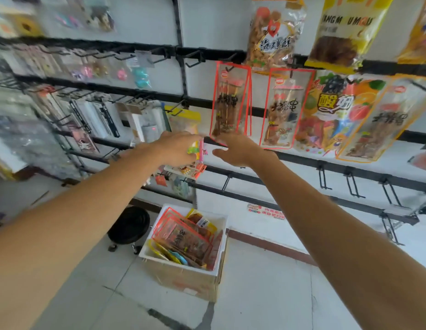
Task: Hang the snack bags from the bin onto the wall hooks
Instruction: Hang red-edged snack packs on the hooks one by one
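STEP: hang judged done, bag being steadied | red-edged snack bag (pixel 231 98) on wall hook (pixel 229 67), upper centre | right hand (pixel 235 148): thumb apart, fingers straight at bag's bottom edge | left hand (pixel 181 146): fingers obscured, cannot tell | NEXT: reach down to bin (pixel 147 246), lower centre, and pinch another bag.

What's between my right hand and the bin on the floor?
In the head view, black rails cross below the right hand, one with an empty hook; then bare white wall down to the bin.
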